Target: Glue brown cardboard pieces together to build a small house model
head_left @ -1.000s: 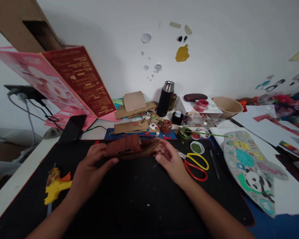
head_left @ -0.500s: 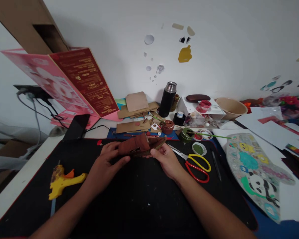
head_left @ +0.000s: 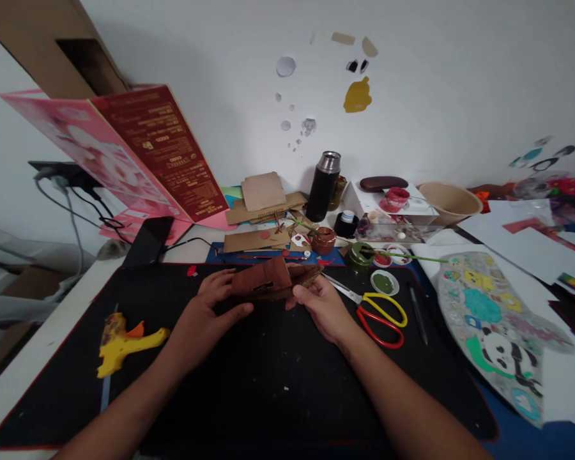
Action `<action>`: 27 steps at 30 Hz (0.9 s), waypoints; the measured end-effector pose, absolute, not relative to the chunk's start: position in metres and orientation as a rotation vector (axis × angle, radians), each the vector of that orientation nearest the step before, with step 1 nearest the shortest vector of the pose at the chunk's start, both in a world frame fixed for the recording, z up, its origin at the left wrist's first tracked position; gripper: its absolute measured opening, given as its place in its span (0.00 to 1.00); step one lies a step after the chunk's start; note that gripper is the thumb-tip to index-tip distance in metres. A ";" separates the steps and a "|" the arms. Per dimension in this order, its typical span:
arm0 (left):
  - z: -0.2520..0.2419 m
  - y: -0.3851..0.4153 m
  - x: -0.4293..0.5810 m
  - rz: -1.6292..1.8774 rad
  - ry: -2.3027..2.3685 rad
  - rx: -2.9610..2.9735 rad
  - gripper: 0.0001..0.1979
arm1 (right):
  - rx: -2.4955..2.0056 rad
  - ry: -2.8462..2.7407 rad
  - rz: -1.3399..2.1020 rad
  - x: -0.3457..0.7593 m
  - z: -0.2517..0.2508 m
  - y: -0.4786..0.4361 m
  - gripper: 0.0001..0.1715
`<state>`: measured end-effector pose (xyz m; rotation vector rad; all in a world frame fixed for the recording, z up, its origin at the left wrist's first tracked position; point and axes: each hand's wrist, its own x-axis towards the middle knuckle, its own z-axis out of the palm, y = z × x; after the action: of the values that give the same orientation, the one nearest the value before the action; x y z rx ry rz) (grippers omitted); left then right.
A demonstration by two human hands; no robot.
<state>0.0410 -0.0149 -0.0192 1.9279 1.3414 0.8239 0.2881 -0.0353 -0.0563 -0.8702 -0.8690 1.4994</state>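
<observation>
A small brown-painted cardboard model [head_left: 267,281], shaped like a little house, is held just above the black mat [head_left: 249,377]. My left hand [head_left: 206,316] grips its left end, with the thumb under the front and the fingers behind. At the model's right end my right hand [head_left: 320,305] is closed on it, the thumb on the front edge. Both forearms reach in from the bottom of the view.
A yellow glue gun [head_left: 119,342] lies on the mat's left. Red-and-yellow scissors [head_left: 376,313], a pen [head_left: 418,313] and paint pots [head_left: 361,255] sit to the right. Behind are cardboard scraps [head_left: 259,217], a black flask [head_left: 324,185], a bowl [head_left: 448,201] and a painted palette sheet [head_left: 496,326].
Both hands have drawn closer together on the model and turned it slightly; my right hand's grip has moved from the top of its right end to its front edge.
</observation>
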 end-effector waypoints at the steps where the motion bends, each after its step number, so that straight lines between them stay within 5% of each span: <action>1: -0.020 -0.015 0.042 0.824 1.338 1.914 0.20 | -0.873 -0.862 1.493 0.288 -0.056 -0.035 0.27; 12: -0.022 -0.016 0.055 0.953 1.374 1.855 0.16 | -0.900 -0.926 1.435 0.289 -0.054 -0.038 0.28; 19: -0.008 0.000 0.032 1.028 1.430 2.250 0.13 | -1.070 -0.919 1.067 0.308 -0.032 -0.043 0.27; 27: 0.004 0.000 0.030 0.900 1.249 2.586 0.09 | -1.169 -1.107 1.425 0.282 -0.028 -0.057 0.35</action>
<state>0.0304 -0.0005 0.0035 2.5863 1.2492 0.9002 0.2825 -0.0569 -0.0281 -1.1688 -1.1074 1.4247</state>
